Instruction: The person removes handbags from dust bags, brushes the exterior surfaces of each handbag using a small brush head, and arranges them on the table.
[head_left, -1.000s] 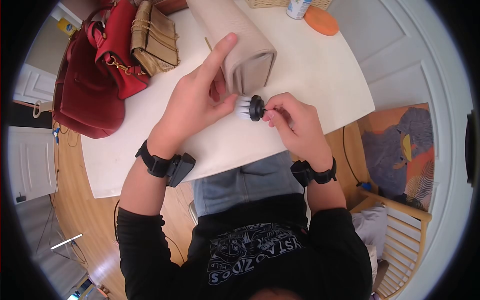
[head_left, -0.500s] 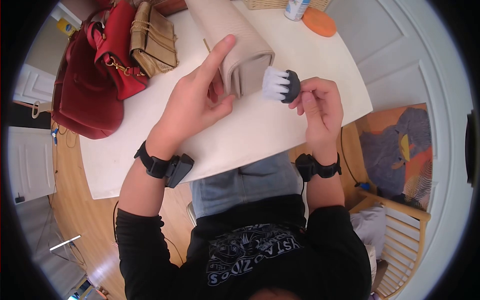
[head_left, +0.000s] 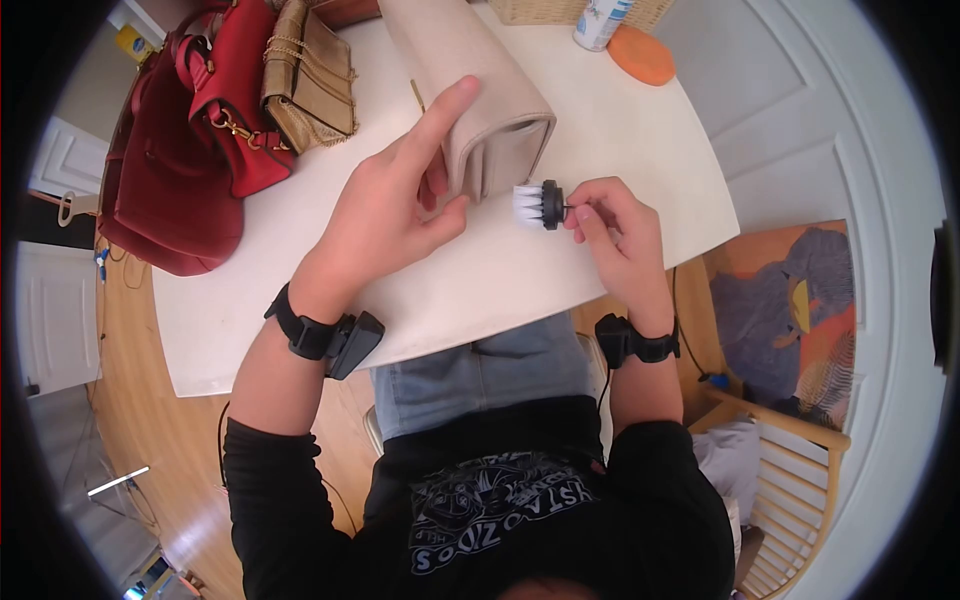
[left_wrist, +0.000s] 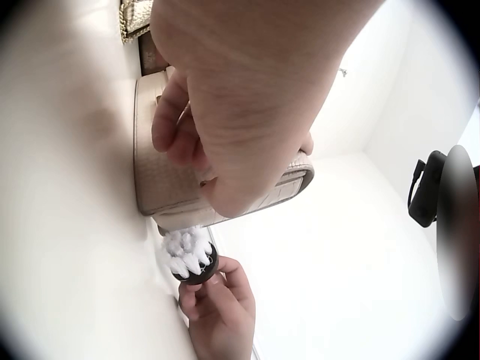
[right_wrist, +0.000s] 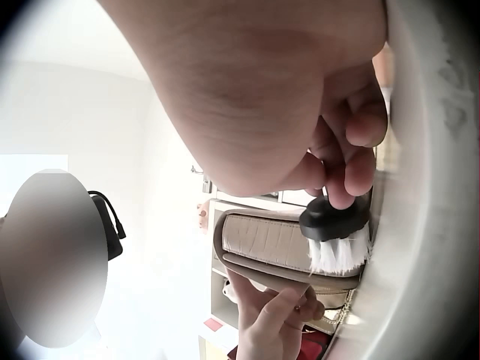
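A beige handbag (head_left: 490,95) lies on the white table, its folded end toward the person. My left hand (head_left: 390,205) rests against the bag's left side, index finger extended along it and the other fingers bent; the left wrist view shows these bent fingers (left_wrist: 176,120) beside the bag (left_wrist: 161,176). Between thumb and fingers, my right hand (head_left: 622,235) pinches the thin shank of a round black brush (head_left: 550,205) with white bristles. The bristles point left, just off the bag's near end. The right wrist view shows the brush (right_wrist: 334,219) partly across the bag (right_wrist: 262,238).
Dark red (head_left: 165,215), bright red (head_left: 235,95) and gold (head_left: 310,85) handbags stand at the table's left. A spray can (head_left: 600,25), an orange oval pad (head_left: 641,55) and a wicker basket (head_left: 520,10) are at the back. The table's edge (head_left: 460,340) runs before the person.
My right hand moved the brush right and up from beside the left thumb, turning its bristles, then lowered it back left near the bag. My left hand has barely moved.
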